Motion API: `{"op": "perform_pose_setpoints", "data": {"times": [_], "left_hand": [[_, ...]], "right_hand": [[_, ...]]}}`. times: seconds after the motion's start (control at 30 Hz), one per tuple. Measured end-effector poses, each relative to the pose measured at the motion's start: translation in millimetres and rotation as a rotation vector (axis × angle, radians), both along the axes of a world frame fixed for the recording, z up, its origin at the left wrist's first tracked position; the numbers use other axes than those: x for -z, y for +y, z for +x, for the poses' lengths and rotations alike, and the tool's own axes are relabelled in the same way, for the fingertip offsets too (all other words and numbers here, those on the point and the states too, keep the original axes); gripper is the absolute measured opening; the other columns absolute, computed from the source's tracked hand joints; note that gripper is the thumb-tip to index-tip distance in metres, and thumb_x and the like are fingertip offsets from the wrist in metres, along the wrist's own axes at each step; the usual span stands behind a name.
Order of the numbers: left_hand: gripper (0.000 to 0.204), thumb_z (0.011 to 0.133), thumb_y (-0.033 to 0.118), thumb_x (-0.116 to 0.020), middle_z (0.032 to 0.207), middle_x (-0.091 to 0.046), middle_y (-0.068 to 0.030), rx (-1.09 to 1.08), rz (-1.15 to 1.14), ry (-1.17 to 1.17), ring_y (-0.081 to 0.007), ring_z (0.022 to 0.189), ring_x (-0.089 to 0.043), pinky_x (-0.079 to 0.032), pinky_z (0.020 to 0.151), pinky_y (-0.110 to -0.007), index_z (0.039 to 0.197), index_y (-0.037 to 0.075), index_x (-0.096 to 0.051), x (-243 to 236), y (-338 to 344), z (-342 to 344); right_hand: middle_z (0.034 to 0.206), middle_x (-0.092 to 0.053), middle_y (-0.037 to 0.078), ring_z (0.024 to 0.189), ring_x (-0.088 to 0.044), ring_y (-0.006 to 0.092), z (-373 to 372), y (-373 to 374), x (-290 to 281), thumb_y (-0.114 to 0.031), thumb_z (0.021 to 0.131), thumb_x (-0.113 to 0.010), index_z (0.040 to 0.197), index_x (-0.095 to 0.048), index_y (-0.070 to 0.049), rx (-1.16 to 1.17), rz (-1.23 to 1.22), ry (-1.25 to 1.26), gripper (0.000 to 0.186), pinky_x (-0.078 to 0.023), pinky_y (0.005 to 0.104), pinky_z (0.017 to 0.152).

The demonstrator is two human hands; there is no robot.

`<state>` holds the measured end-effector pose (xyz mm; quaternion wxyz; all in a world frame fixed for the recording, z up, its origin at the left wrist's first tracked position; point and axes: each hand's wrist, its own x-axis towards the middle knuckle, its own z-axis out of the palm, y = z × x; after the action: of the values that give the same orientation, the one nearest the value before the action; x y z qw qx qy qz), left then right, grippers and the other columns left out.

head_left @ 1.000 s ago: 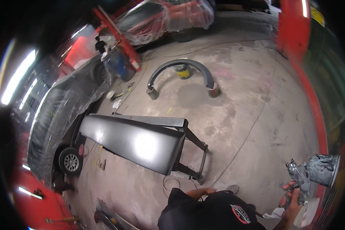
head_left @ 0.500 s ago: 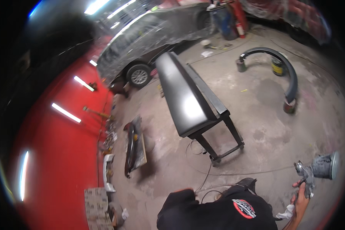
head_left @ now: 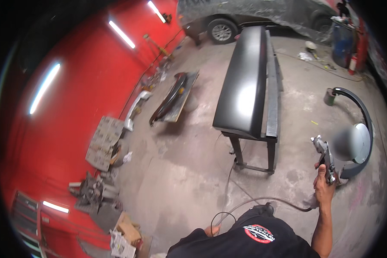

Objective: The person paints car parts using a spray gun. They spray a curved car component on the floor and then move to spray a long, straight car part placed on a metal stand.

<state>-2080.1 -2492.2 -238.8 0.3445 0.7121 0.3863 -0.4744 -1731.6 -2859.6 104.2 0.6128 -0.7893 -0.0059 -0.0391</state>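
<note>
Spray gun (head_left: pixel 326 155) right of centre, right hand (head_left: pixel 324 185) wrapped around its grip. Left to right: floor (head_left: pixel 180 185) spans from wall-side parts (head_left: pixel 101 195) to metal stand (head_left: pixel 271 157); left hand (head_left: pixel 211 231) at hose (head_left: pixel 284 200), partly hidden, can't tell if clamped; long dark panel (head_left: pixel 238 86) along stand; wheel-arch trim (head_left: pixel 366 109) partly behind gun. Panel glossy, floor stained concrete. Red wall (head_left: pixel 86 86) left, plastic-covered car (head_left: pixel 284 17) at far side.

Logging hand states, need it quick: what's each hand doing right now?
Left hand: at the hose, mostly hidden; open or closed can't be told.
Right hand: closed, holding the spray gun.
</note>
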Motion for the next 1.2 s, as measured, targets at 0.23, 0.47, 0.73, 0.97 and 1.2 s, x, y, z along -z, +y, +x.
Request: {"op": "perform_pose_setpoints", "data": {"times": [0.23,0.47,0.73,0.97,1.2], "left_hand": [[0.081,0.087,0.067,-0.034,0.108,-0.059,-0.0322,-0.219,0.233,0.044,-0.0421,0.106,-0.057,-0.045,0.090,-0.044,0.103,-0.007,-0.063,-67.8,-51.4,-0.3],[0.071,0.086,0.064,-0.039,0.071,-0.061,-0.0214,-0.490,0.097,0.023,-0.0319,0.070,-0.064,-0.048,0.066,-0.044,0.089,-0.001,-0.069,-18.5,-228.9,-66.6],[0.071,0.086,0.063,-0.039,0.073,-0.061,-0.0221,-0.589,0.155,-0.083,-0.0328,0.072,-0.064,-0.048,0.067,-0.044,0.089,-0.001,-0.069,-27.8,-337.1,102.6],[0.070,0.087,0.062,-0.039,0.075,-0.061,-0.0226,-0.589,0.213,-0.212,-0.0336,0.074,-0.064,-0.048,0.068,-0.045,0.089,-0.001,-0.069,-22.2,-336.8,264.3],[0.069,0.087,0.061,-0.039,0.076,-0.061,-0.0232,-0.630,0.198,-0.219,-0.0343,0.076,-0.063,-0.048,0.069,-0.045,0.089,-0.001,-0.069,11.1,-311.2,388.4]], "right_hand": [[0.066,-0.050,-0.001,0.060,-0.044,0.0081,79.9,-7.7,15.3,-0.051,0.089,-0.059,0.097,-0.059,0.000,-0.488,-0.087,0.222,0.051,-0.038,0.0269,0.054],[0.062,-0.052,0.001,0.055,-0.049,0.0107,137.8,-25.5,20.0,-0.056,0.085,-0.060,0.090,-0.062,0.000,-1.305,-0.146,0.513,0.056,-0.041,0.0299,0.051],[0.067,-0.057,0.011,0.064,-0.053,0.0170,234.5,-38.0,0.3,-0.045,0.088,-0.060,0.089,-0.061,0.001,-1.491,-0.107,0.207,0.046,-0.046,0.0346,0.061],[0.056,-0.049,-0.001,0.049,-0.045,0.0083,348.0,-24.5,-10.0,-0.052,0.089,-0.057,0.078,-0.060,-0.005,-1.289,-0.020,0.333,0.049,-0.039,0.0274,0.046],[0.047,-0.042,-0.003,0.036,-0.041,0.0072,518.1,2.2,7.6,-0.055,0.091,-0.053,0.075,-0.058,-0.007,-0.678,0.045,0.185,0.051,-0.030,0.0238,0.035]]}}
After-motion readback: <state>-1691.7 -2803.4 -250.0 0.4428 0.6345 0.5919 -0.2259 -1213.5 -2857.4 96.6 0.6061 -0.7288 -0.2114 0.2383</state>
